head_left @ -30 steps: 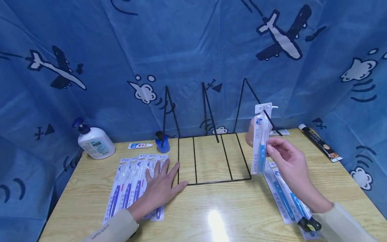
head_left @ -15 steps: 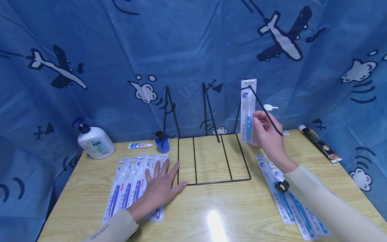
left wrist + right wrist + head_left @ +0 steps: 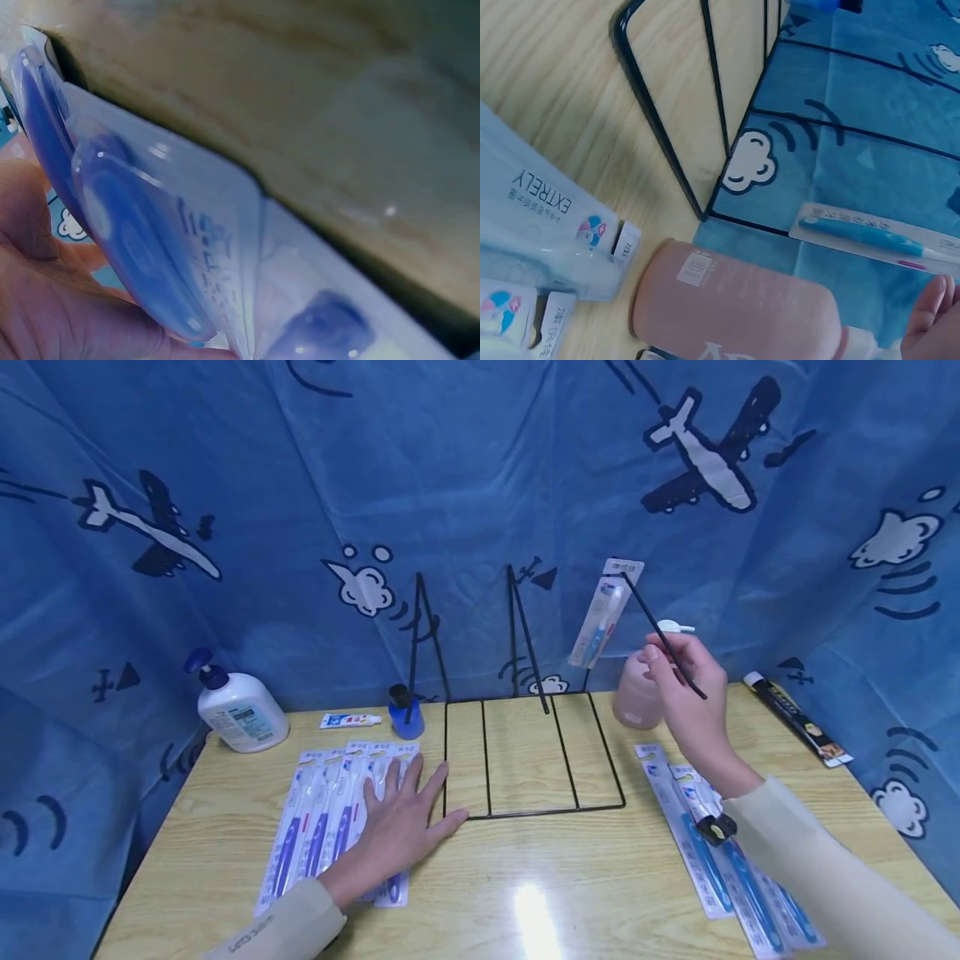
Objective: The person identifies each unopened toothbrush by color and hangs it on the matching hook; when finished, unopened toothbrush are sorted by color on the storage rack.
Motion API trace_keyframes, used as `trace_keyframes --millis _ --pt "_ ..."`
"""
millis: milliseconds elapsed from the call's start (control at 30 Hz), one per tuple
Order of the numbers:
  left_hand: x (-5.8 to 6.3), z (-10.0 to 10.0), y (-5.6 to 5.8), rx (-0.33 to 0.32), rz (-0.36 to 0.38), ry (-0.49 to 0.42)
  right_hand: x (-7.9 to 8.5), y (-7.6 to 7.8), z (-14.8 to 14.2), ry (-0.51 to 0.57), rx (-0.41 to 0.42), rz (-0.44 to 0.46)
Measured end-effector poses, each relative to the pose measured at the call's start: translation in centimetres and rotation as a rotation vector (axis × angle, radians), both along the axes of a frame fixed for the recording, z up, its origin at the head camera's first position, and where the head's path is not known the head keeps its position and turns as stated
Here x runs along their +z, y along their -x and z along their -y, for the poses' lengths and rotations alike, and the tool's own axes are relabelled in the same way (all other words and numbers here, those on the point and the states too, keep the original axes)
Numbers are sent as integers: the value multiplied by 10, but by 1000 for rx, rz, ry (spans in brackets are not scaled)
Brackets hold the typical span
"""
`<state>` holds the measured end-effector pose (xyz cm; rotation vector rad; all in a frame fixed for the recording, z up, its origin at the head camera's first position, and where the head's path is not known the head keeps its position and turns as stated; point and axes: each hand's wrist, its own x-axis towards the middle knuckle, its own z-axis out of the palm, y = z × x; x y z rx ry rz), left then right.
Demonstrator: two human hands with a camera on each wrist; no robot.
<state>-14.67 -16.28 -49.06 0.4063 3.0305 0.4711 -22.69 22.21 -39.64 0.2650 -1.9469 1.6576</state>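
Observation:
A packaged blue toothbrush (image 3: 598, 625) hangs tilted from the right arm of the black wire rack (image 3: 525, 814), its lower end swung left. My right hand (image 3: 693, 693) is just right of it with nothing in its grasp, fingers bent loosely behind the slanting wire. In the right wrist view, fingertips (image 3: 930, 311) show right beside the package. My left hand (image 3: 401, 818) lies spread over several packaged purple toothbrushes (image 3: 318, 827), its thumb reaching the rack's left front corner. Close up in the left wrist view, a purple handle (image 3: 142, 240) appears beside that hand.
More packaged blue toothbrushes (image 3: 701, 852) lie under the right forearm. A pink bottle (image 3: 637, 693) stands behind the right hand. Farther right is a black toothpaste tube (image 3: 795, 718). A white pump bottle (image 3: 243, 714), small toothpaste tube (image 3: 350, 721) and blue bottle (image 3: 407, 718) are at the back left.
My right hand carried the blue toothbrush up and left onto the rack's right arm, then let go and drew back right. The package now tilts. My left hand has stayed in place.

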Motion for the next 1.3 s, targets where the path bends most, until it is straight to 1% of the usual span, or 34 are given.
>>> trace_keyframes --millis 133,267,400,533,567,667,767,800,933,1100,1167,1200,1267,1300 --pt "0 0 0 -1 -2 -9 5 -13 -7 -7 18 -8" --pt "0 0 -1 1 2 -15 5 -29 -23 1 39 23" --pt "-1 0 -1 1 3 -10 1 -48 -46 16 49 92" --pt "-2 0 0 1 -7 3 -9 -68 -69 -48 14 185" --pt "-2 0 0 1 -7 3 -12 -72 -75 -50 12 210" --pt "-2 0 0 -3 0 -4 -21 -86 -92 -94 -28 326" --pt "-1 0 -1 -4 5 -10 -33 -97 -110 -96 -33 475" --pt "-1 0 -1 -3 7 -11 -38 -100 -116 -115 -38 535" --pt "-1 0 -2 -1 4 1 -57 -109 -136 -176 -12 740" --pt "-1 0 -3 -2 -3 11 -69 -115 -151 -302 37 1013" --pt "0 0 -3 -1 0 11 -73 -118 -154 -350 64 1077" --pt "1 0 -4 0 1 14 -75 -120 -155 -380 73 1094" --pt "1 0 -5 1 -1 20 -78 -123 -157 -448 86 1100" --pt "1 0 -5 2 -4 25 -79 -125 -158 -484 89 1089"
